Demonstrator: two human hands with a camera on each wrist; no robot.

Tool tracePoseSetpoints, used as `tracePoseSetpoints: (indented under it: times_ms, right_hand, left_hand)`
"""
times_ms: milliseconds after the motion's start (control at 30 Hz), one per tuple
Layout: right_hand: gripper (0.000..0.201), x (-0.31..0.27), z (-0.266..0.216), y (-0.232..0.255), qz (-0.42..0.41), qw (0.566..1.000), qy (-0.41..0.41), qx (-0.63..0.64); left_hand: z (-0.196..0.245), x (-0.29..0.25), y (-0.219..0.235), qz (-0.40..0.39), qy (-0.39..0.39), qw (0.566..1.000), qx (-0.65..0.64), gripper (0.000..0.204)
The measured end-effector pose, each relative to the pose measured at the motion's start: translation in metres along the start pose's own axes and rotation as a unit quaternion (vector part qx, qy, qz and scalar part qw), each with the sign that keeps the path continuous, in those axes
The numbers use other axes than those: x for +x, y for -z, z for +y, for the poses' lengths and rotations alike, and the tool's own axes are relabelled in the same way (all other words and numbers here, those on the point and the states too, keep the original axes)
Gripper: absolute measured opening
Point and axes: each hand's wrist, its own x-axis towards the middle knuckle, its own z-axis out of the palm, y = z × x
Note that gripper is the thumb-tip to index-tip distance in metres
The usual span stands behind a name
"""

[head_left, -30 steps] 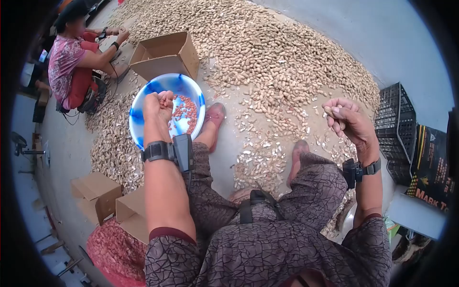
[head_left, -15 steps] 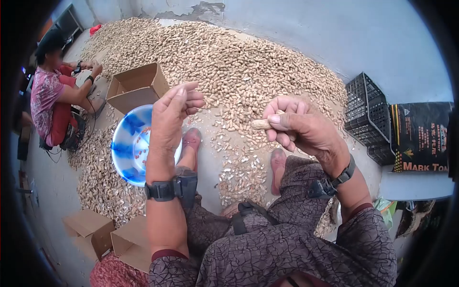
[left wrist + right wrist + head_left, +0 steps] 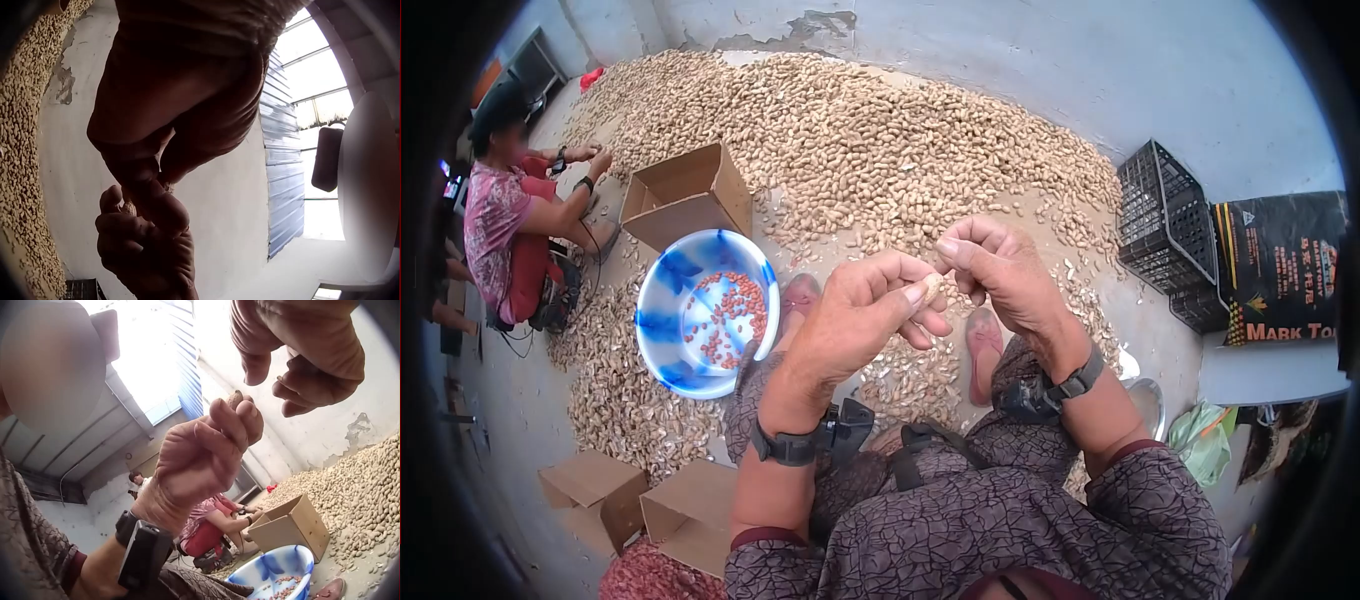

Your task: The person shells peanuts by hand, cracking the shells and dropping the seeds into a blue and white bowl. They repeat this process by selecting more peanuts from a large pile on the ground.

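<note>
Between thumb and fingertips my left hand [image 3: 850, 315] pinches a tan peanut in its shell [image 3: 933, 287], held up in front of my lap. It shows again as a peanut [image 3: 235, 399] at the left fingertips in the right wrist view. Close beside it is my right hand [image 3: 1005, 275], its fingers curled and its tips right near the peanut. A small pale piece [image 3: 279, 378], seemingly another peanut, shows among the right fingers, mostly hidden by them. Shelled red kernels [image 3: 745, 300] lie in the blue-and-white basin [image 3: 662, 345] to the left of my hands.
A large heap of unshelled peanuts [image 3: 880, 130] spreads along the wall. Empty shells [image 3: 620, 400] litter the floor. A cardboard box [image 3: 710, 205] stands behind the basin, and black crates [image 3: 1165, 210] are at the right. Another person [image 3: 515, 210] sits at the far left.
My left hand has come from over the basin, where it held red kernels, to meet my right hand. The peanut that the right hand pinched is now in the left fingertips.
</note>
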Motion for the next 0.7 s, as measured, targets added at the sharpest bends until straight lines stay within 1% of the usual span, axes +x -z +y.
tracePoseSetpoints:
  times_ms: [33,67,133,167,233,267,333,367,433,500,567,600,633,667,700]
  right_hand:
    - [0.021,-0.001,-0.001,0.002,0.004,1.000,0.000,0.031]
    - [0.021,-0.001,-0.001,0.003,0.004,0.999,0.002,0.033]
    - [0.031,-0.003,-0.001,0.005,-0.030,0.998,0.042,0.029]
    - [0.031,-0.003,-0.001,0.004,-0.029,0.998,0.043,0.030]
    - [0.037,-0.003,0.002,0.002,-0.095,0.990,0.032,0.097]
    - [0.036,-0.004,0.000,0.004,-0.134,0.984,0.019,0.114]
    - [0.036,-0.005,0.000,0.006,-0.138,0.982,0.018,0.130]
    - [0.035,-0.005,0.001,0.006,-0.143,0.979,0.017,0.145]
    - [0.033,-0.005,-0.001,0.005,-0.144,0.980,0.014,0.137]
    - [0.031,-0.006,-0.001,0.006,-0.143,0.981,0.012,0.128]
    - [0.026,-0.005,0.001,0.008,-0.140,0.980,-0.008,0.140]
    - [0.026,-0.003,0.003,0.008,-0.141,0.980,-0.009,0.140]
    - [0.024,-0.002,0.005,0.009,-0.121,0.984,-0.001,0.129]
    - [0.022,-0.002,0.007,0.009,-0.099,0.988,0.006,0.119]
    - [0.022,-0.003,0.008,0.008,-0.098,0.988,0.004,0.118]
  left_hand:
    - [0.001,0.001,-0.003,0.005,0.012,0.998,-0.064,0.032]
    - [-0.002,0.002,-0.004,0.005,0.012,0.998,-0.061,0.032]
    - [-0.011,0.008,-0.004,-0.019,-0.044,0.988,-0.148,0.035]
    - [-0.011,0.010,-0.006,-0.020,-0.043,0.988,-0.146,0.035]
    - [-0.013,0.013,-0.011,-0.025,-0.072,0.984,-0.162,0.033]
    - [-0.014,0.014,-0.012,-0.027,-0.069,0.984,-0.162,0.033]
    - [-0.016,0.015,-0.014,-0.046,-0.094,0.983,-0.150,0.034]
    - [-0.017,0.016,-0.014,-0.046,-0.094,0.983,-0.151,0.034]
    - [-0.017,0.018,-0.016,-0.038,-0.107,0.990,-0.088,0.037]
    - [-0.018,0.018,-0.018,-0.038,-0.111,0.990,-0.084,0.037]
    - [-0.016,0.016,-0.021,-0.036,-0.116,0.989,-0.081,0.037]
    - [-0.014,0.014,-0.024,-0.038,-0.131,0.988,-0.069,0.036]
    - [-0.014,0.012,-0.026,-0.040,-0.144,0.987,-0.056,0.035]
    - [-0.014,0.012,-0.026,-0.040,-0.142,0.987,-0.058,0.035]
    - [-0.015,0.013,-0.027,-0.032,-0.146,0.989,-0.019,0.032]
